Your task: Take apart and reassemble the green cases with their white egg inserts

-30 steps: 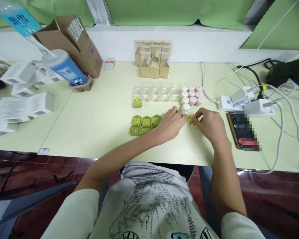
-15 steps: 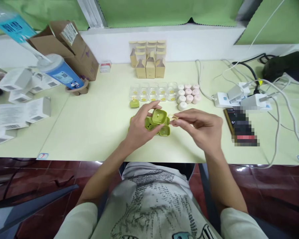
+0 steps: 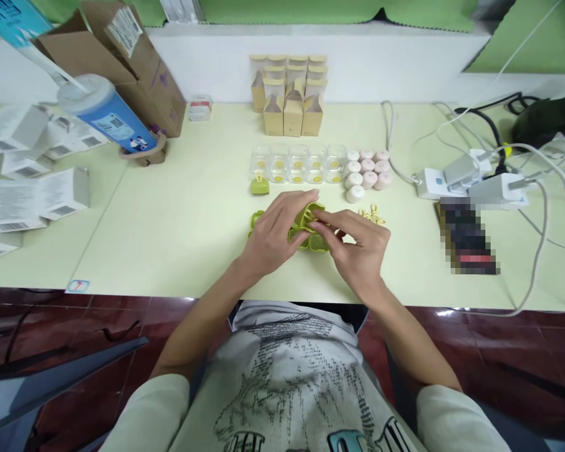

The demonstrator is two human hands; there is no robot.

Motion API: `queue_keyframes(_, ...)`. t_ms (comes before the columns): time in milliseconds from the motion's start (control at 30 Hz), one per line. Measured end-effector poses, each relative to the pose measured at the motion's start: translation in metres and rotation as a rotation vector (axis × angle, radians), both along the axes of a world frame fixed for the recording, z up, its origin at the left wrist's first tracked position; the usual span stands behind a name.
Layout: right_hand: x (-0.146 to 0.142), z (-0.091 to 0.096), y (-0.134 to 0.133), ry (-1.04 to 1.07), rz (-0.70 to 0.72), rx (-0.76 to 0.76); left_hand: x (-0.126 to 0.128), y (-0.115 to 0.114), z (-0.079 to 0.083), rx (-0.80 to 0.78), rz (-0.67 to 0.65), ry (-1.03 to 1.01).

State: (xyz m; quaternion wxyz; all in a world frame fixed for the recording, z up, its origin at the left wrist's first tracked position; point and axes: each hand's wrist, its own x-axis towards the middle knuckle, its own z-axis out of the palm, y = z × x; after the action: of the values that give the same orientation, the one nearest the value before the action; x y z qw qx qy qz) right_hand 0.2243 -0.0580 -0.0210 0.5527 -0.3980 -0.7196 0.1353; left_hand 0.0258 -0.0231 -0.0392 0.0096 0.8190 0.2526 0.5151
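Note:
My left hand (image 3: 274,233) is closed around a small green plastic cup (image 3: 305,216), its hollow side tilted toward my right hand. With thumb and forefinger pinched, my right hand (image 3: 358,248) reaches the cup's inside, holding a small yellow loop that the fingers mostly hide. Beneath both hands, more green cups (image 3: 319,243) stand grouped on the table, partly covered. Several loose yellow loops (image 3: 375,217) lie just beyond my right hand. A green piece with a yellow loop on top (image 3: 260,186) sits farther back.
Behind are clear plastic containers (image 3: 297,164) with yellow labels, pale pink round pieces (image 3: 368,180) and small open cardboard boxes (image 3: 292,119). A phone (image 3: 466,242), power strip (image 3: 435,183) and cables lie right. White boxes (image 3: 16,201), a blue canister (image 3: 115,122) and a carton (image 3: 155,81) stand left.
My right hand has moved left, bringing the yellow loop to the inside of the green cup. The cup has tilted toward it. The loose yellow loops are now uncovered.

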Motion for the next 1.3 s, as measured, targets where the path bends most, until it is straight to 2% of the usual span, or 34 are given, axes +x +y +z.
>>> queue_keyframes(200,0.003,-0.001,0.001,-0.010,-0.009,0.040,0.001,0.000,-0.003,-0.053,0.013,-0.006)
queue_keyframes(400,0.009,-0.005,0.006,-0.019,0.058,-0.040,0.002,-0.001,-0.006,-0.085,0.043,0.003)
queue_keyframes(600,0.011,-0.003,0.008,-0.013,0.090,-0.162,0.004,0.001,-0.009,-0.013,0.053,0.032)
queue_keyframes(733,0.010,0.000,0.008,0.021,0.090,-0.196,0.011,-0.001,-0.010,0.039,0.064,0.084)
queue_keyframes(967,0.007,-0.004,0.008,0.043,0.093,-0.248,0.016,-0.002,-0.012,0.121,0.117,0.058)
queue_keyframes(1300,0.007,0.001,0.004,-0.023,-0.019,-0.242,0.015,-0.006,-0.012,-0.037,0.028,-0.034)
